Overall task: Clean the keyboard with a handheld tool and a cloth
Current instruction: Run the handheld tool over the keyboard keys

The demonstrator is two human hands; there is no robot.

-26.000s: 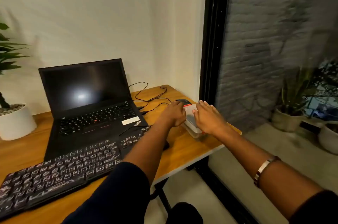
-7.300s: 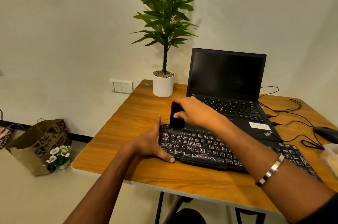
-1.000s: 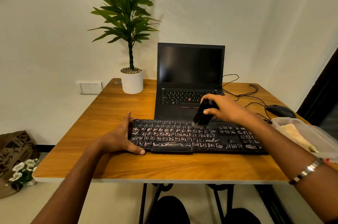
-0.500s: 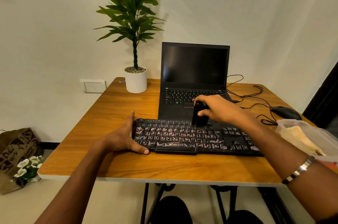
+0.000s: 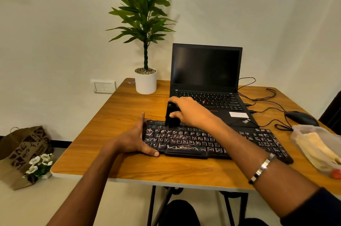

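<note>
Nearest the front edge of the wooden worktop (image 5: 129, 168), the long black keyboard with pale patterned keys (image 5: 212, 141) lies parallel to that edge. The left hand (image 5: 135, 139) braces its left end, fingers straight along the side and thumb laid against the front rim, holding it steady. Just behind, the right hand (image 5: 188, 113) grips the small black handheld tool (image 5: 170, 115) upright, fingers curled over its top and thumb on its side, its lower end touching the keyboard's back rows near the left end. Half a second ago the tool stood nearer the middle of the keyboard, so the sweep has travelled leftward; by my reckoning the brushing stage is still in hand and the cloth stage not yet begun. At the right edge a clear plastic tub (image 5: 313, 144) holds a folded yellowish cloth (image 5: 317, 150). Farther back sit an open black laptop (image 5: 206, 81), a black mouse (image 5: 300, 117) and a white-potted green plant (image 5: 145, 70).
</note>
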